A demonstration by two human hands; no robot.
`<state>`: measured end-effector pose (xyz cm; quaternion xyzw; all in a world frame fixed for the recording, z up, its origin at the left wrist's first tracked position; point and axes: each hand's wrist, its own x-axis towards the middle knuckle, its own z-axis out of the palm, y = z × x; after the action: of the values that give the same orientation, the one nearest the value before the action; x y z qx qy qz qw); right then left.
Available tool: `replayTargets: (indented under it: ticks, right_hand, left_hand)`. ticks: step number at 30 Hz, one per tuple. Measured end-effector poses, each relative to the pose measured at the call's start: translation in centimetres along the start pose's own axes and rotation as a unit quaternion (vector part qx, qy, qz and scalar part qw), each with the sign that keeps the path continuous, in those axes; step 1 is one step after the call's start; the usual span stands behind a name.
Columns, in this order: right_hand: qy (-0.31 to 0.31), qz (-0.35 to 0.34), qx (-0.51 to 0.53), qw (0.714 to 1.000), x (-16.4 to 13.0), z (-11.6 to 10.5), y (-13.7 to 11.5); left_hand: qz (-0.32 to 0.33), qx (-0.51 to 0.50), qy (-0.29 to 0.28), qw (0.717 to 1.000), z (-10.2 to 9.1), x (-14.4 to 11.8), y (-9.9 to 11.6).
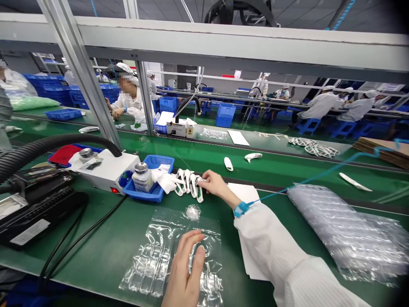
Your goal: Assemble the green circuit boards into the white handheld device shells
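White plastic frames [189, 182] at twelve o'clock, the end one pinched by right hand [214, 184] fingers; left hand [185, 273] at six, fingers wide

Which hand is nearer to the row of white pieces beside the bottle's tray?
Right. The right hand is at the right end of the white pieces; the left hand is farther off, over the clear bag.

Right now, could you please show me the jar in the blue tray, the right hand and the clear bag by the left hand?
Jar [142, 182]: head view, on its body.
Right hand [215, 184]: head view, on the back of the hand.
Clear bag [156, 258]: head view, on its left part.
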<state>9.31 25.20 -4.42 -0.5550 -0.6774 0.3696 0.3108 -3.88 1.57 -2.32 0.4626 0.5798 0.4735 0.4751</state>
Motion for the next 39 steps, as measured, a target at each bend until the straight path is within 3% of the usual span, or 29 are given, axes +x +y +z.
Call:
replayTargets:
  ticks: [3,6,10,13,17,22,26,28,29,31,33,36,39]
  right_hand:
    - [-0.041,0.019,0.009,0.999,-0.8,1.6,-1.0]
    - [-0.064,0.023,0.038,0.997,-3.1,1.1,-1.7]
    - [-0.153,0.006,0.114,0.982,-9.2,0.7,-3.7]
    - [-0.239,-0.022,0.183,0.953,-14.1,1.2,-5.3]
    - [-0.194,-0.097,0.057,0.975,-17.0,1.3,-6.5]
    - [-0.144,-0.181,-0.133,0.964,-16.9,1.5,-6.9]
    - [-0.127,-0.273,-0.298,0.906,-17.5,2.1,-6.9]
    - [-0.123,-0.322,-0.325,0.881,-17.7,2.0,-6.9]
    - [-0.115,-0.330,-0.314,0.883,-17.5,1.9,-7.0]
    - [-0.091,-0.298,-0.269,0.911,-16.5,1.6,-6.9]
    - [-0.086,-0.216,-0.258,0.938,-14.5,1.4,-6.4]
    - [-0.124,-0.126,-0.313,0.933,-11.2,2.0,-4.8]
    - [-0.129,-0.095,-0.354,0.922,-9.2,3.1,-3.0]
  left_hand:
    - [-0.009,-0.010,0.001,1.000,-0.5,0.1,0.0]
    - [-0.033,-0.051,0.010,0.998,-1.0,0.5,-0.4]
    - [-0.081,-0.196,0.014,0.977,-1.0,1.3,-0.7]
    - [-0.065,-0.281,-0.013,0.957,-0.8,1.5,-0.6]
    - [-0.058,-0.238,-0.023,0.969,-0.8,0.7,-0.4]
    - [-0.037,-0.141,-0.032,0.989,-1.3,-0.5,-0.5]
    - [-0.016,-0.032,-0.027,0.999,-1.8,-0.9,-1.0]
    - [-0.002,-0.007,-0.017,1.000,-2.4,-0.8,-1.5]
    - [-0.005,-0.011,-0.005,1.000,-2.8,-0.6,-1.7]
    - [-0.025,-0.047,0.034,0.998,-3.8,-0.1,-2.1]
    - [-0.043,-0.095,0.072,0.992,-4.8,0.3,-2.2]
    - [-0.047,-0.129,0.086,0.987,-5.8,0.3,-2.0]
    - [-0.071,-0.135,0.061,0.986,-6.2,-0.2,-1.8]
